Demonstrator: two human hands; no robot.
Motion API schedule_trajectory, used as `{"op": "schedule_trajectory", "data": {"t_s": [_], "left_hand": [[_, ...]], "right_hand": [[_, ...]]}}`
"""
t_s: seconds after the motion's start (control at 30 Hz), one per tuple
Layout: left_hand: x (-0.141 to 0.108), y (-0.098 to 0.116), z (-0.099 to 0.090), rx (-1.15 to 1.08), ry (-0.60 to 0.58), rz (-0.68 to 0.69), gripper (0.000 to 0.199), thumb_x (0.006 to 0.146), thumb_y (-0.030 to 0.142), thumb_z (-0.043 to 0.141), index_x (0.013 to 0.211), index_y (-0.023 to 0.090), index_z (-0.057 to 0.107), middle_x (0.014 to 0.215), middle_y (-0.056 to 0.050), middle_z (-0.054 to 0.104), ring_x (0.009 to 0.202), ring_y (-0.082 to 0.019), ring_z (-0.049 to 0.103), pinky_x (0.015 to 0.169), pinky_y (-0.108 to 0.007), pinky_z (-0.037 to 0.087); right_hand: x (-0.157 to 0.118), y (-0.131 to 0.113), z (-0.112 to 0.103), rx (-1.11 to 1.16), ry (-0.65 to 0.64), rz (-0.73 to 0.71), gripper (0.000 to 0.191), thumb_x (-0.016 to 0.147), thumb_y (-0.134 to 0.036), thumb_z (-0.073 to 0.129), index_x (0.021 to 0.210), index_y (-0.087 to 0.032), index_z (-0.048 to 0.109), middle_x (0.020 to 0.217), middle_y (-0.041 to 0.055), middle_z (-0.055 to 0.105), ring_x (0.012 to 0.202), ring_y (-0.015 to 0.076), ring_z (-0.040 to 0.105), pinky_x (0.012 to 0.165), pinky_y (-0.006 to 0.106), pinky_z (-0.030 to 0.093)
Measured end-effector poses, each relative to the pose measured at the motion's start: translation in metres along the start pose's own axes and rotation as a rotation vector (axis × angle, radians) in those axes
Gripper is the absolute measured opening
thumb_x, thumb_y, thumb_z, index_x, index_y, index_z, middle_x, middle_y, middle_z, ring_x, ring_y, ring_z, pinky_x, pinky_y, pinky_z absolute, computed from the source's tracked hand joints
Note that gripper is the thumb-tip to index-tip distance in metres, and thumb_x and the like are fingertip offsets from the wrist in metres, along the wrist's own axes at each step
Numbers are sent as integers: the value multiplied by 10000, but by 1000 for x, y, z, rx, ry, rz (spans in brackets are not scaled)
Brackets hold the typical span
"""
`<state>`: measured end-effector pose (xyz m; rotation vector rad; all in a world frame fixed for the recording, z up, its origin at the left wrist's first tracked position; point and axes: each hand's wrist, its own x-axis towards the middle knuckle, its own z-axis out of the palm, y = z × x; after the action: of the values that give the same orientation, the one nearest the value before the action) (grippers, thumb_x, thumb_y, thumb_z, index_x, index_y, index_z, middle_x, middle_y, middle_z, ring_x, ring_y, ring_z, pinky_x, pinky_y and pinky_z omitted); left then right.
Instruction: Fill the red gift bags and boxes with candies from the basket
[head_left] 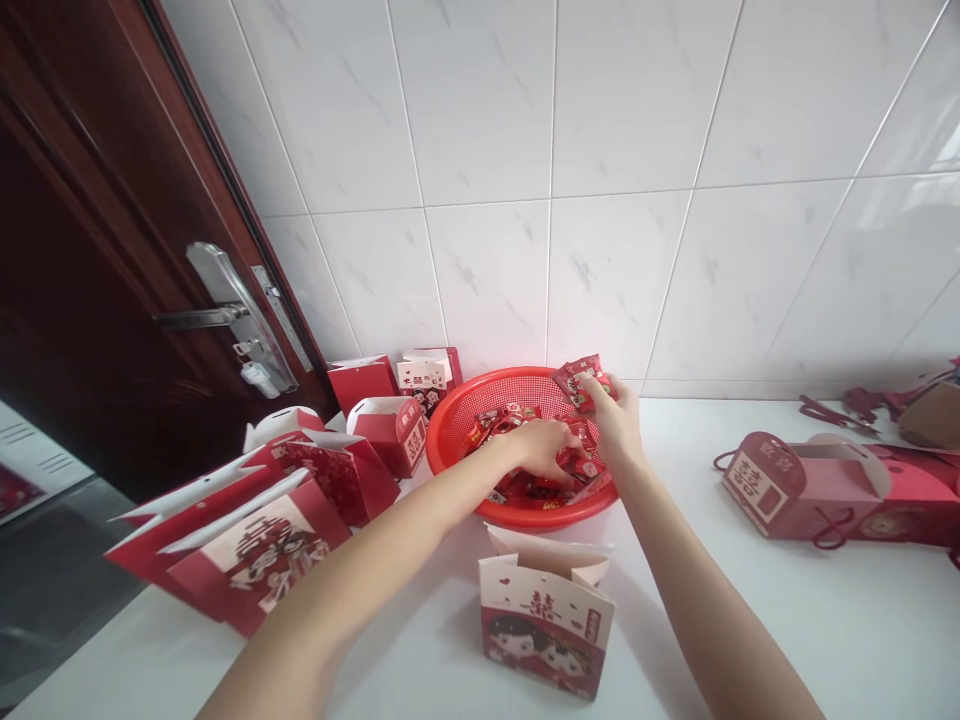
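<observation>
A round red plastic basket with perforated walls stands against the tiled wall, holding many small red-wrapped candies. My left hand reaches down into it, fingers curled among the candies; whether it grips any is hidden. Above the basket's right rim, my right hand holds red candy packets between thumb and fingers. In front of the basket, a small red and white paper gift box with cartoon faces stands upright on the white table, its top open.
Several red gift bags and a red gift box stand at left. Pinkish-red boxes with cords lie at right. Beyond the table's left edge is a dark door with a metal handle.
</observation>
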<state>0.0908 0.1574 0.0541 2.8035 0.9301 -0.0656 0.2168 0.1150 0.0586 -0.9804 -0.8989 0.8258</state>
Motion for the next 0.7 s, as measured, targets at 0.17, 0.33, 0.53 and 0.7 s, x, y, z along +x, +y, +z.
{"op": "schedule_trajectory", "data": {"t_s": [0.17,0.33,0.53,0.7], "left_hand": [[-3,-5,-1,32,51,-164,156,693,372,806,756,234,772,872,-47,764,924,-294,692,920,-385,492],[-4,-6,0,41,73,-280,238,707,388,771,603,189,691,715,-105,718,871,-355,692,866,-451,505],[-7,-4,-1,-10,87,-108,349,718,211,739,1067,208,744,1190,-113,732,1120,-346,652,1021,-447,466],[-4,7,3,-84,8,151,422,760,223,736,1181,244,710,1331,-43,684,1211,-256,627,1025,-299,473]], "right_hand": [[2,3,-1,2,24,-7,271,755,-465,734,732,-239,586,648,-31,605,593,151,550,526,258,468],[3,5,-2,-6,27,-4,248,762,-464,728,775,-240,625,648,-26,630,593,160,574,532,265,474],[4,6,-1,-23,45,-29,249,759,-456,729,758,-230,626,660,-28,634,597,149,566,542,257,461],[5,6,-1,-29,43,-30,228,760,-442,722,783,-228,647,676,-28,647,610,149,573,560,255,462]]}}
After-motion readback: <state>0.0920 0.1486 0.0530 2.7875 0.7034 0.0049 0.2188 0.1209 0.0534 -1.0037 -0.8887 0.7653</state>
